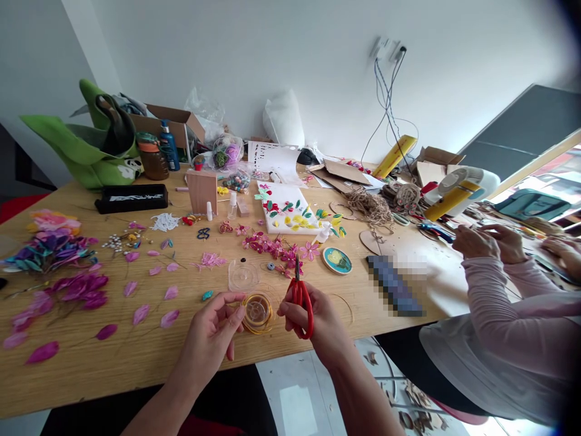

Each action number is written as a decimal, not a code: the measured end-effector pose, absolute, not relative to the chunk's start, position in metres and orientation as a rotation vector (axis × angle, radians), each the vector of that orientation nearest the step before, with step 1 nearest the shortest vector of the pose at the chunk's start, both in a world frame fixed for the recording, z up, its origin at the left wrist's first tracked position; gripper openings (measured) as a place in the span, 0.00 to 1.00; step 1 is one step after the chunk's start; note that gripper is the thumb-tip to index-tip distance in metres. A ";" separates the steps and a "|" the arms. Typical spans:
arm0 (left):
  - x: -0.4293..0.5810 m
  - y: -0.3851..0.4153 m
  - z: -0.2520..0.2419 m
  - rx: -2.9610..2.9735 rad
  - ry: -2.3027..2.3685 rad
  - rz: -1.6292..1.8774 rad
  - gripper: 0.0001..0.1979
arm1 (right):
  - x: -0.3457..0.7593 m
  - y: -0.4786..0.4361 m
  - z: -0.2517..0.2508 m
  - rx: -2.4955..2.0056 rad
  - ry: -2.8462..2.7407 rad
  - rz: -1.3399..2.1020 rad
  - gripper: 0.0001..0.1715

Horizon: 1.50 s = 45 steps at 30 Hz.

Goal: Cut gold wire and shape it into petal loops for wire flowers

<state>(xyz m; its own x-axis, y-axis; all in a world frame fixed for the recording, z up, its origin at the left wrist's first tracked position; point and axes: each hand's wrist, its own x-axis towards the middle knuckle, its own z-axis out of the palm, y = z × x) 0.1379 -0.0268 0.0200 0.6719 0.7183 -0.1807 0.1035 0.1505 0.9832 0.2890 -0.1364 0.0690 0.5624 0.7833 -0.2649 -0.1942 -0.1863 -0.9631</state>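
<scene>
Between the thumb and fingers of my left hand [216, 327] is a spool of gold wire [258, 312], held by its edge above the near side of the table. Loose loops of the wire stick out around it. My right hand [320, 318] grips a pair of scissors [303, 309] by the red handles, with the dark blades pointing up and away from me and looking closed. Just behind the spool lies a clear plastic case [244, 275]. Pink-red flowers [267, 245] are spread beyond the scissors' tips. A short curved wire [347, 306] rests to the right.
Pink petals on wires [140, 313] cover the table's left side. A white foam block [290, 209] with coloured petals stands farther back. An oval blue-rimmed dish [337, 260] sits to the right. Another person's hands [488, 242] work at the far right, near brown twine [370, 206].
</scene>
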 end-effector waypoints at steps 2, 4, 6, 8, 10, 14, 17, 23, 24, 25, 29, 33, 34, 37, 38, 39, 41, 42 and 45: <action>0.137 -0.027 0.022 1.358 0.754 0.494 0.21 | 0.288 -0.136 0.071 -1.505 -0.527 0.950 0.14; 0.137 -0.028 0.025 1.353 0.763 0.514 0.21 | 0.287 -0.136 0.072 -1.501 -0.527 0.952 0.14; 0.137 -0.029 0.028 1.342 0.776 0.539 0.21 | 0.287 -0.137 0.074 -1.499 -0.527 0.955 0.14; 0.137 -0.029 0.030 1.322 0.782 0.544 0.21 | 0.286 -0.138 0.074 -1.505 -0.539 0.957 0.15; 0.137 -0.030 0.032 1.310 0.785 0.535 0.20 | 0.285 -0.139 0.073 -1.529 -0.556 0.950 0.15; 0.137 -0.030 0.034 1.350 0.791 0.571 0.19 | 0.284 -0.140 0.066 -1.632 -0.607 0.872 0.14; 0.137 -0.030 0.034 1.387 0.793 0.615 0.17 | 0.283 -0.141 0.061 -1.733 -0.666 0.777 0.14; 0.138 -0.029 0.030 1.373 0.771 0.614 0.14 | 0.284 -0.141 0.056 -1.835 -0.727 0.707 0.13; 0.138 -0.030 0.030 1.359 0.766 0.607 0.14 | 0.284 -0.141 0.056 -1.835 -0.733 0.711 0.13; 0.138 -0.030 0.030 1.344 0.764 0.603 0.13 | 0.284 -0.141 0.055 -1.837 -0.737 0.712 0.14; 0.138 -0.030 0.029 1.275 0.757 0.592 0.15 | 0.285 -0.141 0.054 -1.837 -0.736 0.711 0.15; 0.137 -0.030 0.027 1.217 0.763 0.547 0.17 | 0.285 -0.142 0.055 -1.838 -0.736 0.721 0.17; 0.137 -0.029 0.027 1.213 0.764 0.542 0.18 | 0.285 -0.142 0.055 -1.838 -0.737 0.725 0.17; 0.137 -0.027 0.028 1.215 0.768 0.523 0.18 | 0.286 -0.143 0.055 -1.839 -0.735 0.726 0.19; 0.137 -0.026 0.029 1.215 0.767 0.512 0.17 | 0.287 -0.144 0.054 -1.833 -0.733 0.722 0.19; 0.137 -0.026 0.030 1.215 0.766 0.501 0.17 | 0.288 -0.145 0.054 -1.825 -0.730 0.718 0.19; 0.137 -0.024 0.031 1.209 0.760 0.479 0.18 | 0.290 -0.147 0.053 -1.799 -0.723 0.724 0.19; 0.137 -0.023 0.032 1.205 0.758 0.472 0.18 | 0.291 -0.149 0.054 -1.782 -0.718 0.734 0.19; 0.136 -0.021 0.034 1.190 0.754 0.466 0.19 | 0.295 -0.156 0.061 -1.734 -0.714 0.794 0.19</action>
